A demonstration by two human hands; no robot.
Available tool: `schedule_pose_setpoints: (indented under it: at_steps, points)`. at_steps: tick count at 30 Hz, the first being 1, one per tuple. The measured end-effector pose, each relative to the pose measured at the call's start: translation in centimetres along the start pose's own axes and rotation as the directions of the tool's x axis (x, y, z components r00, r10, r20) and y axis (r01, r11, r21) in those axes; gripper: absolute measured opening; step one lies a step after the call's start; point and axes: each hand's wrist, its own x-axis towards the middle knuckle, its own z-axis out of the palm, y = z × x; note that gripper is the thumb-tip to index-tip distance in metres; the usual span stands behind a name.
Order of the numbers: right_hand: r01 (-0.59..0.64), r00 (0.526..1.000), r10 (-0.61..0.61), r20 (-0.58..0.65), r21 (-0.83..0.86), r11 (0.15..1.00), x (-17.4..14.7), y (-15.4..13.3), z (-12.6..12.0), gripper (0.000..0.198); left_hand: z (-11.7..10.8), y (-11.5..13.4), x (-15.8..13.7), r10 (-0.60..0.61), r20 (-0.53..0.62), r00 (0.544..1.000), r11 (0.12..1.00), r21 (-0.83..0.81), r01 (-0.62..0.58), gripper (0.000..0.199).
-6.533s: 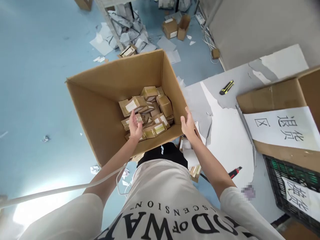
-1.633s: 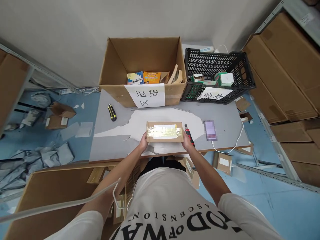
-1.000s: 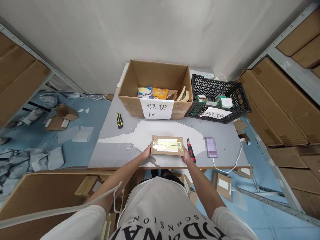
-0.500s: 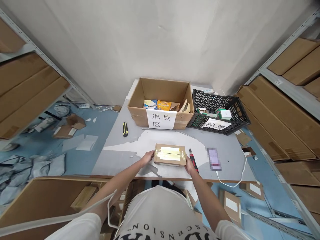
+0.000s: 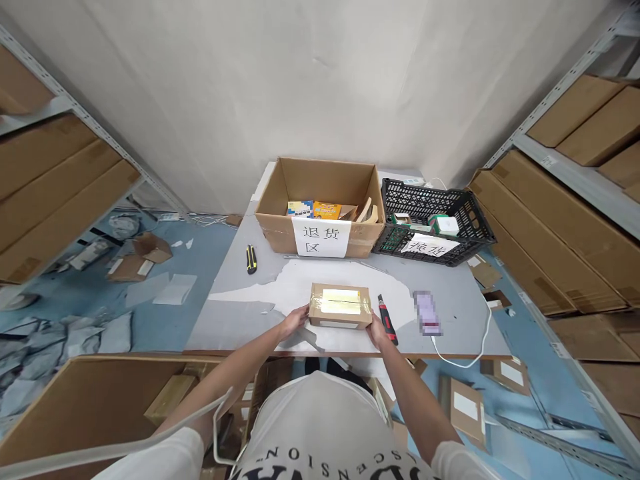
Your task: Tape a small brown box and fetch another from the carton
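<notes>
A small taped cardboard box (image 5: 316,313) with a pale label on top is held between my two hands over the front middle of the table. My left hand (image 5: 295,321) grips its left end, and my right hand (image 5: 376,331) grips the right end near the front corner. The undersides of the fingers are partly hidden by the box. Just right of my right hand lies a red and black utility knife (image 5: 387,320). Farther left on the table lies a yellow and black utility knife (image 5: 251,259).
An open carton (image 5: 273,230) with small boxes and a paper sign stands at the back. Beside it is a black plastic crate (image 5: 467,233). A phone (image 5: 427,313) with a white cable lies at right. Shelves of cartons flank the table (image 5: 220,327); a large open carton (image 5: 100,407) stands front left.
Almost nothing differs. The box, still between both hands, is tilted slightly so that more of its front side shows. The camera view has shifted a little.
</notes>
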Motion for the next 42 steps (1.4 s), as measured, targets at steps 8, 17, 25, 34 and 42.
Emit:
schedule_pose_setpoints:
  at_steps: [8, 17, 25, 34, 42]
  points:
    - [0.16, 0.987, -0.144, 0.069, -0.386, 0.908, -1.0, 0.5, -1.2, 0.046, 0.9, -3.3, 1.7, 0.264, 0.029, 0.964, 0.947, 0.182, -0.265, 0.073]
    - [0.221, 0.975, -0.148, 0.164, -0.752, 0.622, -1.0, -2.7, -0.9, 0.06, 1.7, 1.0, -1.2, 0.399, -0.209, 0.893, 0.726, 0.667, -0.168, 0.053]
    - [0.153, 0.988, -0.051, 0.145, -0.889, 0.432, -0.5, -3.5, 0.3, 0.059, 1.4, 1.1, -0.3, 0.267, -0.277, 0.923, 0.694, 0.72, 0.015, 0.058]
    - [0.119, 0.992, -0.034, 0.119, -0.843, 0.525, -0.2, -2.9, -0.6, 0.057, -0.3, 1.1, 0.4, 0.173, -0.223, 0.959, 0.81, 0.586, -0.01, 0.048]
    - [0.251, 0.937, -0.348, 0.021, -0.735, 0.63, -1.9, -6.7, -1.0, 0.035, -2.6, 4.2, -3.2, 0.243, -0.17, 0.955, 0.854, 0.505, -0.127, 0.042]
